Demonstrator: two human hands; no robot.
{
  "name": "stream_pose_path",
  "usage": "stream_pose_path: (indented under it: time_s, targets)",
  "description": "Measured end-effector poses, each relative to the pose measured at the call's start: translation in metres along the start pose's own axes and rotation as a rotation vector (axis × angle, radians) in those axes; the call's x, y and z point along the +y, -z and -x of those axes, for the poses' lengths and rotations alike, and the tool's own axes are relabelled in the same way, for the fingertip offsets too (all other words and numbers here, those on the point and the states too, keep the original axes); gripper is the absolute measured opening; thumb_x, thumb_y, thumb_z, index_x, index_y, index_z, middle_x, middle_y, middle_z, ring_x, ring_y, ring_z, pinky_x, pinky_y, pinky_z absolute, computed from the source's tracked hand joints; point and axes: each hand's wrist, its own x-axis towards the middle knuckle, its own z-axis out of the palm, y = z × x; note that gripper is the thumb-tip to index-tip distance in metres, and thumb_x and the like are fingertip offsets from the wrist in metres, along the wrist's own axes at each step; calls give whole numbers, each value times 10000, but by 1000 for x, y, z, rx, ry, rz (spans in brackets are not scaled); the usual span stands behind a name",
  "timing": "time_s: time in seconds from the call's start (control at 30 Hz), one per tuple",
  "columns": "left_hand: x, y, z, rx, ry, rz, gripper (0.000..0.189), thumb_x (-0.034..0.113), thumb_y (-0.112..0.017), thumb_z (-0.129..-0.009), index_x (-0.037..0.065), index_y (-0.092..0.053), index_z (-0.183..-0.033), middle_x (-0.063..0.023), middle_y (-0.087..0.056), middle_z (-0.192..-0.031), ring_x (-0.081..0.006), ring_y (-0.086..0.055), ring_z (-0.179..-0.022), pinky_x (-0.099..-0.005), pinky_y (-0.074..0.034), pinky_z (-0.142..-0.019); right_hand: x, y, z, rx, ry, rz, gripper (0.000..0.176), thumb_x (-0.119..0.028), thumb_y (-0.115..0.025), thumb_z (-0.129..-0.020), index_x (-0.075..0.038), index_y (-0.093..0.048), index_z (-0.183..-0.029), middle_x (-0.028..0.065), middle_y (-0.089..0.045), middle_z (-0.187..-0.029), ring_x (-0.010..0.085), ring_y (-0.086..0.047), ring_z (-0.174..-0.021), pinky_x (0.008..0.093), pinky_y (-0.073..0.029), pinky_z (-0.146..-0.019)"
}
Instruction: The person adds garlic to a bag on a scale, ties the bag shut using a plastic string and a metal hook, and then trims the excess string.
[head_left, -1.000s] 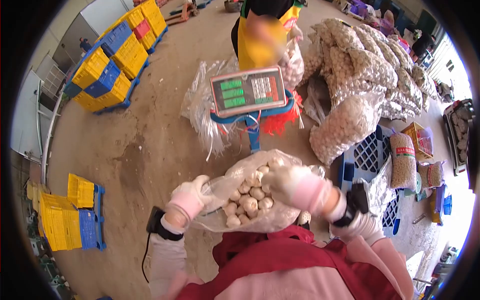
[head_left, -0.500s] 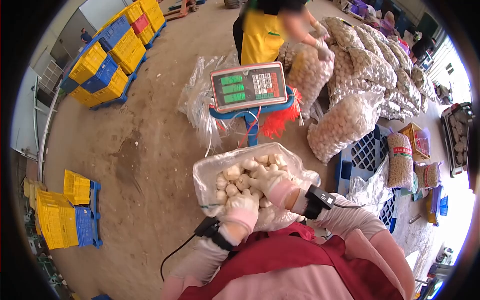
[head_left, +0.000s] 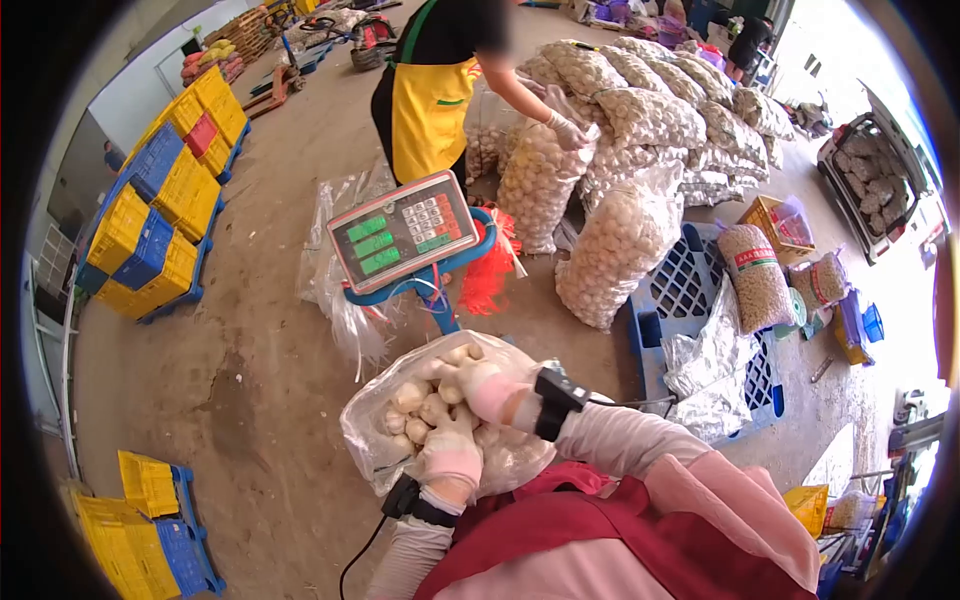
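In front of me, a clear plastic bag (head_left: 375,425) stands with its mouth spread, full of pale garlic bulbs (head_left: 412,396). Both my hands wear whitish gloves with pink cuffs and are inside the bag's mouth. My left hand (head_left: 450,452) presses down among the bulbs at the near side, and its fingertips are hidden. Stretched over the bulbs at the far side is my right hand (head_left: 484,384), its fingers reaching left and touching them. Just beyond the bag, a scale display (head_left: 405,232) with green digits sits on a blue post.
A person in a yellow apron (head_left: 430,115) grips a tall garlic sack (head_left: 540,185). Stacked sacks (head_left: 655,115) lie behind. A blue pallet (head_left: 665,290) and a filled sack (head_left: 625,250) are at right. Yellow and blue crates (head_left: 160,240) line the left side.
My view has turned, so the bag and scale appear further left and tilted. My right hand has shifted over the bulbs toward the bag's far side. The other person stands more upright beside the sack.
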Motion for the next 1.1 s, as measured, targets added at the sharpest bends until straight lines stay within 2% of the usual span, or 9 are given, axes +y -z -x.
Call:
stream_pose_path:
  time_s: [0.1,0.23,0.33,0.37,0.47,0.57,0.93,1.03,1.1]
  targets:
    - [-18,-12,-12,-126,-196,1,318,350,-576,-903,238,-558,-1201,-216,-529,-1178,-390,-670,-880,-506,-555,-679,22,5,6,-129,-38,-308,496,-238,-652,-795,-173,-555,-1277,174,-540,-1203,347,-540,-1135,426,-463,-946]
    - [0,-25,-3,191,-217,-394,148,217,-566,-859,240,-644,-983,-70,-599,-912,-243,-655,-735,-403,-519,-509,21,8,4,-164,-223,-410,764,-197,-775,-639,-233,-508,-1354,207,-486,-1241,398,-500,-1155,465,-445,-971]
    - [-14,-33,-14,207,-333,-405,140,210,-561,-863,238,-638,-976,-63,-596,-885,-220,-648,-701,-374,-510,-491,24,13,-2,-248,79,350,868,-204,-803,-597,-266,-466,-1394,214,-440,-1262,407,-492,-1144,463,-454,-963]
    - [-15,-33,-18,211,-319,-445,109,195,-562,-857,227,-626,-939,-52,-596,-860,-220,-652,-705,-369,-510,-486,25,13,-3,-290,-91,-188,911,-212,-815,-578,-266,-446,-1409,211,-438,-1270,407,-475,-1159,462,-453,-967]
    - [-14,-33,-23,330,-340,-391,78,195,-570,-849,219,-614,-909,-38,-598,-827,-219,-659,-712,-367,-504,-470,29,22,-11,-347,-193,-297,977,-241,-823,-568,-272,-399,-1447,189,-450,-1291,413,-418,-1206,464,-420,-1007]
    - [-21,-41,-33,267,-361,-223,95,188,-603,-802,186,-605,-897,-76,-614,-862,-259,-639,-725,-453,-505,-584,38,18,-14,-265,159,367,786,-281,-789,-718,-277,-418,-1412,230,-559,-1189,398,-577,-1078,492,-481,-929]
    - [-42,-38,-36,122,-401,64,248,213,-666,-749,180,-674,-994,-92,-639,-957,-315,-642,-825,-442,-506,-696,20,23,-18,-400,43,355,760,-438,-734,-765,-264,-423,-1436,202,-538,-1281,409,-463,-1204,463,-299,-1083]
    - [-46,-19,-32,171,-456,76,245,206,-645,-785,184,-678,-1026,-81,-637,-949,-280,-633,-781,-400,-501,-661,38,20,-15,-269,249,288,679,-382,-708,-796,-221,-459,-1407,202,-577,-1234,409,-542,-1117,480,-437,-960]
    - [-54,11,-19,-32,-289,692,185,229,-608,-844,152,-656,-1006,-48,-631,-900,-206,-612,-739,-332,-488,-637,32,33,-7,-294,164,161,659,-384,-701,-809,-182,-473,-1394,194,-572,-1257,388,-543,-1134,461,-438,-960]
